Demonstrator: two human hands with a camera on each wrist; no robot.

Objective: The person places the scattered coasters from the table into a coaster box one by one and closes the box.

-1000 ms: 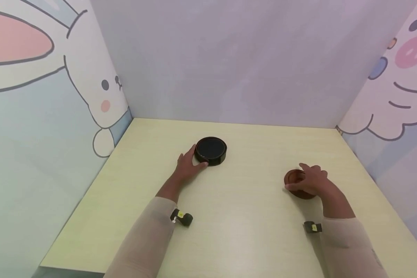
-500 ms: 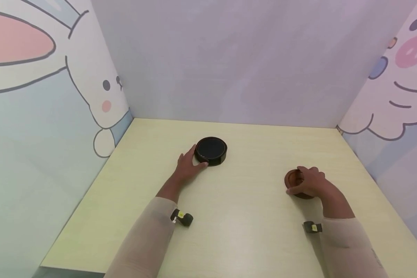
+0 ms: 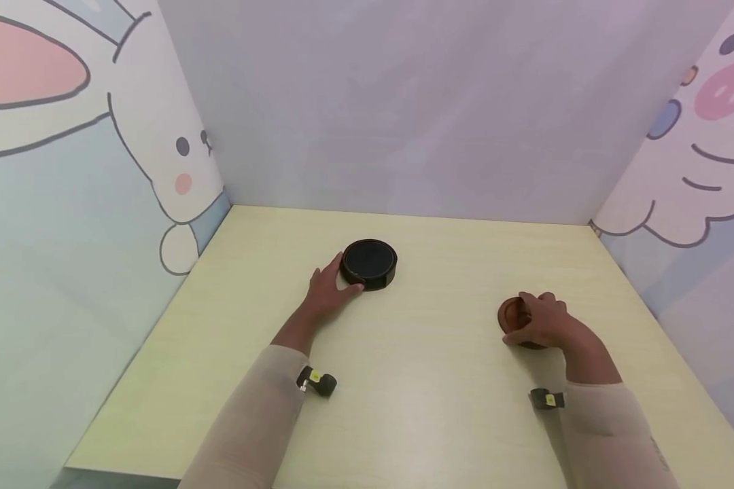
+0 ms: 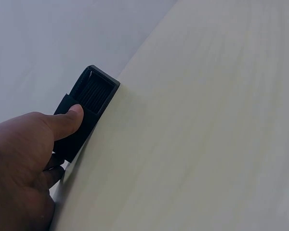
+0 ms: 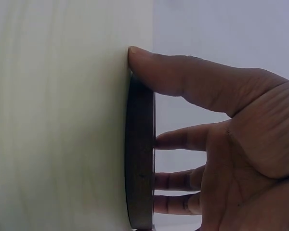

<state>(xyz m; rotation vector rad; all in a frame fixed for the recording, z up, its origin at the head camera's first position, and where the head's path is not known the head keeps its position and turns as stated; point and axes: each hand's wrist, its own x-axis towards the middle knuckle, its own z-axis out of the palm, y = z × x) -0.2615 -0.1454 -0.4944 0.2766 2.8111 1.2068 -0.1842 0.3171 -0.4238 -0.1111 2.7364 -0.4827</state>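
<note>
A round black coaster holder (image 3: 370, 259) sits toward the back of the table, left of centre. My left hand (image 3: 327, 293) grips its left side, thumb at the front and fingers behind. In the left wrist view, a slot in the holder (image 4: 72, 130) shows stacked thin layers beside the thumb. To the right lies a shallow round brown wooden dish (image 3: 514, 318) with a recessed middle. My right hand (image 3: 544, 320) holds it from above, thumb at the near rim and fingertips toward the far rim. The right wrist view shows the dish (image 5: 140, 154) edge-on against the tabletop, the thumb over its rim.
The pale wooden table (image 3: 428, 380) meets a plain grey back wall (image 3: 391, 109). Side walls with cartoon animals (image 3: 177, 170) stand at left and right. A small black wrist camera (image 3: 318, 382) is strapped over the left sleeve, another camera (image 3: 546, 399) at the right sleeve.
My right fingers have lowered and closed in on the brown dish, and the thumb has shifted slightly nearer along its rim. My left hand and the black holder stay in place.
</note>
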